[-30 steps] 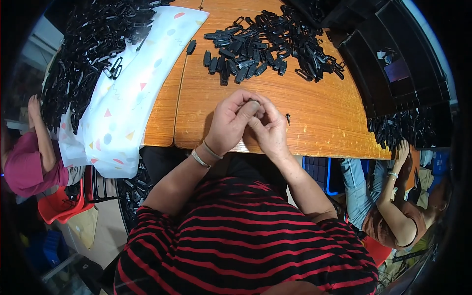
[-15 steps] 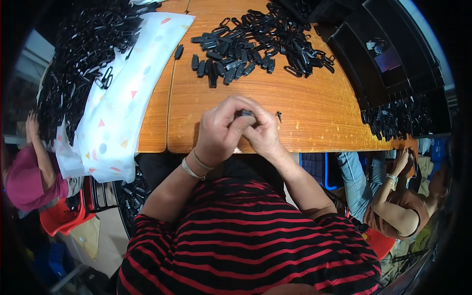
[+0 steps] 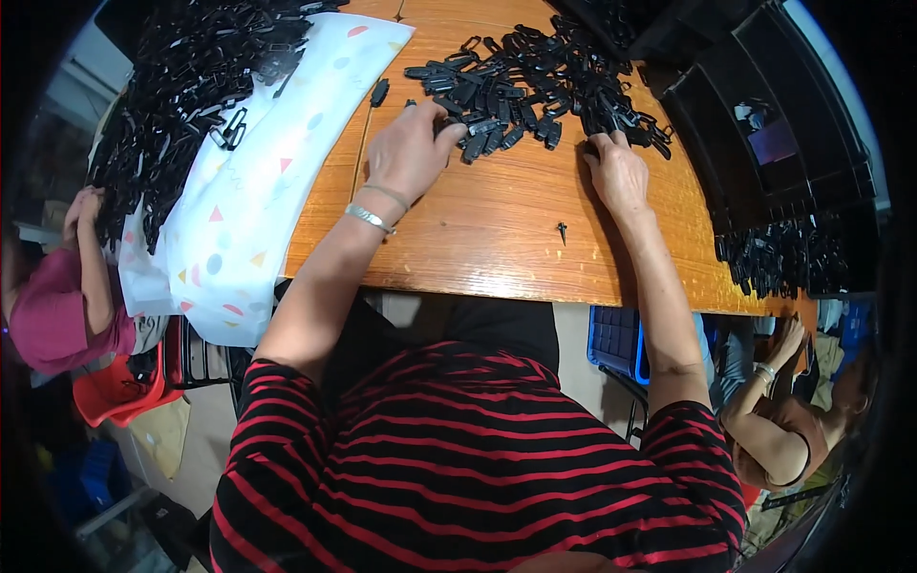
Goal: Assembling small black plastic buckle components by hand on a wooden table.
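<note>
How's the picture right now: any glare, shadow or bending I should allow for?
Head view: pale glare on the wooden tabletop near its front edge; head view: soft shadow left of the right hand; head view: the piled black parts blend together; head view: fisheye bends edges toward the dark rim.

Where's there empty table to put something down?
The biggest bare patch of table lies between the left hand and right hand, from the front edge to the black pile, with a small piece on it. Another sits between the right hand and the black box. It's crowded at the pile and the left heap.
</note>
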A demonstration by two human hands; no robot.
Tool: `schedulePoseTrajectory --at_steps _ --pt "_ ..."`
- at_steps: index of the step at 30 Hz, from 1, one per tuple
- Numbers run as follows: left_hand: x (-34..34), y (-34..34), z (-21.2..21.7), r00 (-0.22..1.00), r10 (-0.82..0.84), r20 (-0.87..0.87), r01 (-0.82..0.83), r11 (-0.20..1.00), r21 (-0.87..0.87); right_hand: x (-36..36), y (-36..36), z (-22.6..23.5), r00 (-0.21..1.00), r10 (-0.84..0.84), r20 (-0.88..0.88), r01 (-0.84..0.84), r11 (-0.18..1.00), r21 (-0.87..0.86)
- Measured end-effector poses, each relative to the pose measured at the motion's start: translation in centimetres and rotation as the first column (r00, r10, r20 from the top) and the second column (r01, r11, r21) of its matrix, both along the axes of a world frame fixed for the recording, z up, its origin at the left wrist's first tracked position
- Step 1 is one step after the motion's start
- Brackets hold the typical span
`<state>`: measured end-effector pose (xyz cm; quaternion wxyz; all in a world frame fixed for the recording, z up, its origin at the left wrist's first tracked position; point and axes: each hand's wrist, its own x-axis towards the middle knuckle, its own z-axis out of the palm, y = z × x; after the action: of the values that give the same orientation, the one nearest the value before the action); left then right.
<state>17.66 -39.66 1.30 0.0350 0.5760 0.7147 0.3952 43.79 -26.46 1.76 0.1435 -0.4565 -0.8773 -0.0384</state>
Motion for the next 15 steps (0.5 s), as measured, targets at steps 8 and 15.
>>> schedulePoseTrajectory --at_steps 8,15 --pt "0.2 -0.1 -0.1 0.986 0.057 -0.155 -0.079 0.987 -0.14 -1.7 -5.0 0.6 0.908 0.357 -0.217 -0.383 0.919 -0.093" --pt "-0.8 -1.0 -2.0 0.999 -0.039 0.017 0.036 0.99 0.138 -3.9 -5.5 -0.5 0.925 0.315 -0.211 -0.359 0.908 -0.217"
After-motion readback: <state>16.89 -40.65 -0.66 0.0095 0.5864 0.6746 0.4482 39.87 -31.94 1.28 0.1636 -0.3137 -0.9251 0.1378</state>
